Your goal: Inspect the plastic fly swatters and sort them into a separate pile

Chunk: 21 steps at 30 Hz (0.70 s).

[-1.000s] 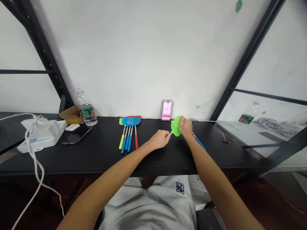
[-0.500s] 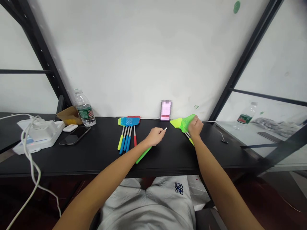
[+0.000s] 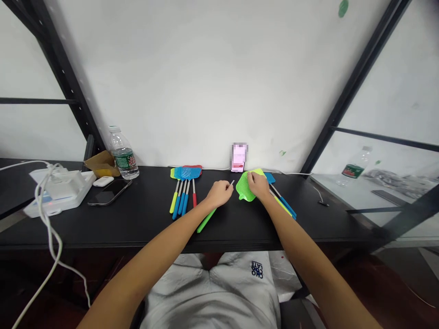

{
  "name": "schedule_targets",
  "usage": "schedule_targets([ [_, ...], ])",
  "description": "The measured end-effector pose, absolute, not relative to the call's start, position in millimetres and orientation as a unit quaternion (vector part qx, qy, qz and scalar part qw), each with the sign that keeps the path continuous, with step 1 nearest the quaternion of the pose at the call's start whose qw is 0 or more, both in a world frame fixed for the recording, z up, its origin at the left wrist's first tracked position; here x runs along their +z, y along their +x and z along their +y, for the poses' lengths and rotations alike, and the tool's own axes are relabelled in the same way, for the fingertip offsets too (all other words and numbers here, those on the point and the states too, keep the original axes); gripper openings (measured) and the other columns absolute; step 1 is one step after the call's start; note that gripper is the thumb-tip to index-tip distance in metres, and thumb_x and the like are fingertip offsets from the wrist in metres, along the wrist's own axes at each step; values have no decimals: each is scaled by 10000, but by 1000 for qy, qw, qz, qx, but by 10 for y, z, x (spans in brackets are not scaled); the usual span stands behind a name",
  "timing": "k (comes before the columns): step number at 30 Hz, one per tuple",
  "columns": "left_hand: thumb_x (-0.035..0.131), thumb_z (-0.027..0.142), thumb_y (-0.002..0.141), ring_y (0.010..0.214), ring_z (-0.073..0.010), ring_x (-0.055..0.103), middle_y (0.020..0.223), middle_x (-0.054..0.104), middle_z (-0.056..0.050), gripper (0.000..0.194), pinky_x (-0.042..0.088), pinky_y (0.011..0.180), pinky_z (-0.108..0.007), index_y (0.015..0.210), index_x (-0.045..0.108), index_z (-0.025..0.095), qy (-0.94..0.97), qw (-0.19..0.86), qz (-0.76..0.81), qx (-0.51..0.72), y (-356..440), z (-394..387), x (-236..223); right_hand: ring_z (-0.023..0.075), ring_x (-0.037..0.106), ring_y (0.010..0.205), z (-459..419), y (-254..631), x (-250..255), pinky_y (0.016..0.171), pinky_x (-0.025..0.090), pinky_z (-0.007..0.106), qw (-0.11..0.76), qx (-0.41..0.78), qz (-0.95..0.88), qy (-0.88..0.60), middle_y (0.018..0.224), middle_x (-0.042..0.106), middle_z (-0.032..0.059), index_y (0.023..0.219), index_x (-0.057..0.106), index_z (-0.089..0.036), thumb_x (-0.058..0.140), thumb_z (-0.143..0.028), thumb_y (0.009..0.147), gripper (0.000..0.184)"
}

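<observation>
My left hand [image 3: 220,193] is closed round the metal rod of a fly swatter handle with a green grip [image 3: 206,221]; the bare rod tip sticks out past my fingers. In my right hand [image 3: 259,185] is a bright green mesh fly swatter head [image 3: 245,187], its socket end pointing down and to the left. Rod tip and socket are apart, a short gap between them. Behind my right hand lie a yellow-green swatter head [image 3: 259,172] and a blue swatter head [image 3: 270,177], with blue handles [image 3: 288,206] and a yellow one reaching toward the front right.
Several swatters lie side by side on the left, including a blue one [image 3: 190,172] and a red handle [image 3: 194,199]. A lit phone [image 3: 238,157] leans on the wall. Farther left are a water bottle [image 3: 125,160], a dark phone [image 3: 110,192], an open box [image 3: 103,163] and a power strip [image 3: 65,196].
My right hand has moved left toward my left hand, bringing the green swatter head away from the right-hand pile and turning its socket leftward. My left hand has barely moved.
</observation>
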<state>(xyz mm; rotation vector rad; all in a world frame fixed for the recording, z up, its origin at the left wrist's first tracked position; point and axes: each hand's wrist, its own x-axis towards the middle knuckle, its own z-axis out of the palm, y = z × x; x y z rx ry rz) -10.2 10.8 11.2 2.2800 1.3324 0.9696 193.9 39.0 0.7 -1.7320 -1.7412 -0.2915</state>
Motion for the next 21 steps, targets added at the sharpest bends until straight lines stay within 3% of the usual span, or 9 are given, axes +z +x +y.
schedule_targets([
  [5,452,306,855,610,-153,537,650,632,-47,296,316,563,-257,649,621,177,796,152,486,326,-104,125,94,174,551,715,453,1912,-82,596,269,256,240,-54,-693,-677,755,651,64,772,617,-180,471,-387,901,285],
  [8,462,269,836,633,-155,553,669,647,-45,256,331,575,-254,668,632,179,788,153,498,328,-109,106,124,180,550,742,450,1876,-96,596,271,260,238,-64,-684,-687,793,646,61,791,601,-186,507,-359,874,214],
  [15,477,237,799,621,-144,542,662,644,-36,203,334,570,-248,675,626,179,766,148,507,365,-131,88,177,177,523,741,313,1678,35,649,303,268,360,-119,-679,-629,778,602,72,740,544,-186,395,-338,931,286],
  [21,469,250,796,580,-122,502,613,607,-10,208,340,564,-239,643,588,175,762,163,469,416,-145,119,185,136,468,581,201,1268,25,565,301,240,473,78,-714,-511,575,510,1,596,472,-200,358,-459,944,448],
])
